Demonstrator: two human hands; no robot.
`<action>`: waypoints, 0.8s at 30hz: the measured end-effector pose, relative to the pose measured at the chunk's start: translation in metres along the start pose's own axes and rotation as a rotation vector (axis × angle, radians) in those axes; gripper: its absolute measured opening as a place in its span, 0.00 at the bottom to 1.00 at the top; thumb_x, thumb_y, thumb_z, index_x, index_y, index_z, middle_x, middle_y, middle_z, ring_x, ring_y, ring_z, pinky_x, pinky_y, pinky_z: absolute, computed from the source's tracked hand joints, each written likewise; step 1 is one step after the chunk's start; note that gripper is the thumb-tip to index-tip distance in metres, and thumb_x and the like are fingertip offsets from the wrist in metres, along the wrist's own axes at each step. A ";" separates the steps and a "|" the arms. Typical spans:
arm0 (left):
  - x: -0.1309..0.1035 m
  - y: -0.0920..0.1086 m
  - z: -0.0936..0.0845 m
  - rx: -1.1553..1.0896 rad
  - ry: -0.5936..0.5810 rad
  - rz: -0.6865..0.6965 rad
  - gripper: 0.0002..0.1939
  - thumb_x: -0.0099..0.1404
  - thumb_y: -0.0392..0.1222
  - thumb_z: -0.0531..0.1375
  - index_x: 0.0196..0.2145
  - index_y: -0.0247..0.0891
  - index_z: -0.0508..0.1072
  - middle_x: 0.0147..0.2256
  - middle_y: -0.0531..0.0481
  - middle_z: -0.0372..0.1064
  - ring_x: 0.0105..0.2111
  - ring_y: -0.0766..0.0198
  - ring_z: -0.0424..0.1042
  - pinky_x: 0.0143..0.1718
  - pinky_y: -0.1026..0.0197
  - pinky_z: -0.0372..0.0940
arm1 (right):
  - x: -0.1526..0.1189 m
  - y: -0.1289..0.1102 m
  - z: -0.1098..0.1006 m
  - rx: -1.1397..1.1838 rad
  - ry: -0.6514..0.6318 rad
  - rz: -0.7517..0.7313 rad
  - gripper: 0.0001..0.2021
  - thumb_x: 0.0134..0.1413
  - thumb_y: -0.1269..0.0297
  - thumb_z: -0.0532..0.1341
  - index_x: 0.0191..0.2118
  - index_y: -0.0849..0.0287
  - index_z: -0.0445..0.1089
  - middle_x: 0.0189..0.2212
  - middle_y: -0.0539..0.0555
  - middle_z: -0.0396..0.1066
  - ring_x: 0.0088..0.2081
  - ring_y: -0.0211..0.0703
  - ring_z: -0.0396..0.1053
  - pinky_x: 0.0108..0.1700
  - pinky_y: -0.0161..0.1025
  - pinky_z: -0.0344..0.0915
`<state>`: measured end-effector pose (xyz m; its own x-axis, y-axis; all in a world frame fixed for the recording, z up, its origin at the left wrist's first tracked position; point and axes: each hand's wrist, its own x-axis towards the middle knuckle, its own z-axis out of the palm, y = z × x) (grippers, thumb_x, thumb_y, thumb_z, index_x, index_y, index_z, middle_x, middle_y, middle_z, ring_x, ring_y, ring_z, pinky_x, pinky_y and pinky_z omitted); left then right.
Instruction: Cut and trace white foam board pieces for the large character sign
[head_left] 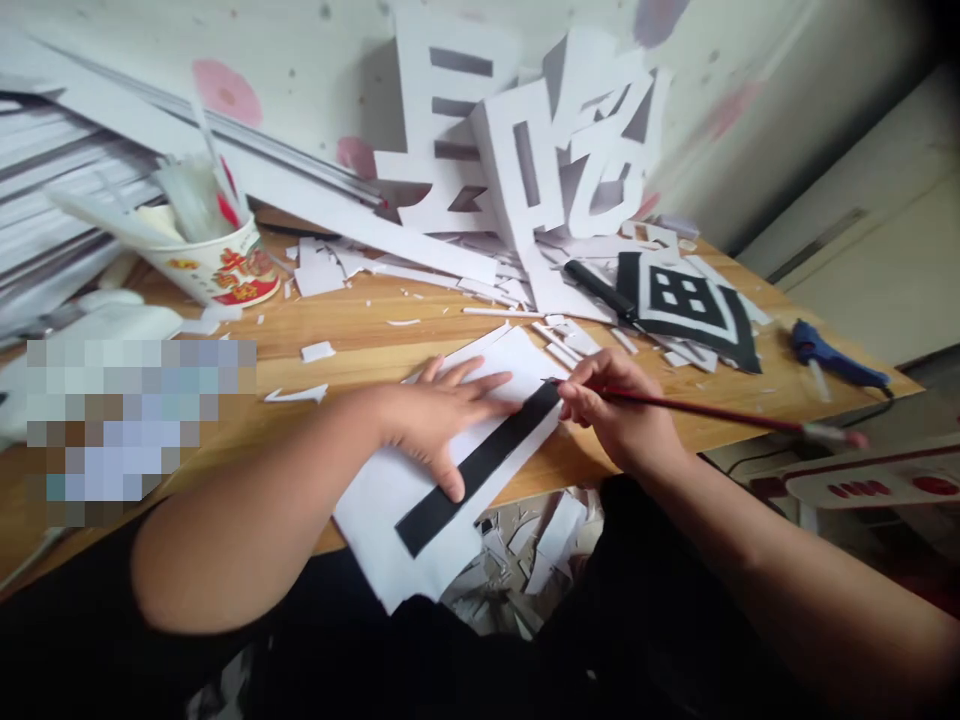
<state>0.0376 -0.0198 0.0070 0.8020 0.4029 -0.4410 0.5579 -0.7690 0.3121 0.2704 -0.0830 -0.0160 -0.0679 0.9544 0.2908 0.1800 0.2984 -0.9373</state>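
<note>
Nearest: black garment (420,660) on the wearer, at the near edge of the wooden table (360,350). White sheet (390,500), overhanging that edge. Long black flat strip (491,455), lying slantwise on the sheet. Left hand (442,410): fingers spread, laid across strip and sheet. Right hand (622,410): thumb and fingers pinching a slim dark-red pencil (705,407), its tip at the strip's far end. Toward the right corner: blue glue gun (832,358); left of it, black panel (679,292) with white square design. Far edge: upright white block characters (499,150). Far left: red-printed paper cup (244,265), holding translucent sticks.
</note>
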 end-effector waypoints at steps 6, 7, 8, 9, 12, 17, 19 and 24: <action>0.003 -0.006 0.008 -0.042 0.046 0.035 0.61 0.40 0.64 0.70 0.68 0.58 0.47 0.71 0.56 0.23 0.67 0.37 0.18 0.61 0.29 0.22 | -0.068 -0.022 0.042 -0.034 -0.337 -0.060 0.08 0.62 0.66 0.57 0.42 0.56 0.74 0.31 0.54 0.75 0.31 0.41 0.74 0.31 0.37 0.69; 0.003 -0.007 0.009 -0.050 0.055 0.038 0.61 0.39 0.64 0.70 0.67 0.58 0.48 0.71 0.56 0.23 0.67 0.36 0.19 0.61 0.29 0.22 | -0.075 -0.023 0.048 -0.052 -0.317 -0.063 0.07 0.60 0.69 0.57 0.40 0.56 0.72 0.30 0.52 0.75 0.30 0.41 0.73 0.31 0.36 0.69; 0.004 -0.007 0.009 -0.058 0.065 0.041 0.61 0.38 0.63 0.71 0.67 0.59 0.49 0.71 0.57 0.24 0.67 0.35 0.19 0.61 0.29 0.21 | -0.080 -0.023 0.054 -0.059 -0.297 -0.073 0.06 0.58 0.72 0.58 0.38 0.55 0.70 0.29 0.51 0.74 0.30 0.40 0.73 0.31 0.36 0.69; 0.004 -0.007 0.010 -0.064 0.069 0.041 0.61 0.38 0.62 0.71 0.67 0.59 0.50 0.71 0.57 0.25 0.67 0.34 0.19 0.61 0.29 0.21 | -0.084 -0.022 0.059 -0.055 -0.286 -0.098 0.06 0.56 0.73 0.58 0.36 0.55 0.67 0.29 0.51 0.73 0.30 0.40 0.73 0.32 0.37 0.69; 0.005 -0.006 0.010 -0.049 0.054 0.036 0.60 0.39 0.60 0.70 0.67 0.58 0.49 0.71 0.57 0.24 0.67 0.35 0.19 0.61 0.29 0.20 | -0.089 -0.022 0.071 -0.029 -0.318 -0.207 0.08 0.52 0.77 0.58 0.33 0.55 0.63 0.27 0.50 0.70 0.30 0.41 0.72 0.32 0.37 0.68; 0.004 -0.005 0.010 -0.003 0.029 0.020 0.60 0.42 0.61 0.69 0.68 0.59 0.44 0.70 0.59 0.20 0.67 0.38 0.16 0.61 0.29 0.20 | -0.088 -0.022 0.078 -0.029 -0.395 -0.284 0.09 0.51 0.79 0.59 0.33 0.56 0.63 0.27 0.51 0.70 0.29 0.40 0.69 0.31 0.37 0.66; 0.004 -0.005 0.010 0.004 0.025 0.020 0.60 0.42 0.62 0.69 0.68 0.59 0.44 0.70 0.59 0.19 0.67 0.39 0.16 0.61 0.29 0.20 | -0.088 -0.022 0.078 -0.033 -0.422 -0.293 0.09 0.51 0.78 0.59 0.33 0.55 0.64 0.27 0.51 0.71 0.28 0.40 0.68 0.31 0.38 0.65; 0.004 -0.005 0.010 0.014 0.021 0.015 0.61 0.42 0.64 0.68 0.68 0.59 0.43 0.70 0.60 0.18 0.67 0.38 0.16 0.61 0.29 0.20 | -0.086 -0.020 0.078 -0.032 -0.479 -0.298 0.08 0.53 0.76 0.60 0.35 0.55 0.64 0.28 0.52 0.71 0.29 0.41 0.68 0.33 0.39 0.66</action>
<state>0.0363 -0.0190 -0.0044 0.8147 0.4016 -0.4183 0.5429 -0.7817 0.3070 0.1964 -0.1720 -0.0371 -0.5573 0.7189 0.4155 0.1137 0.5618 -0.8195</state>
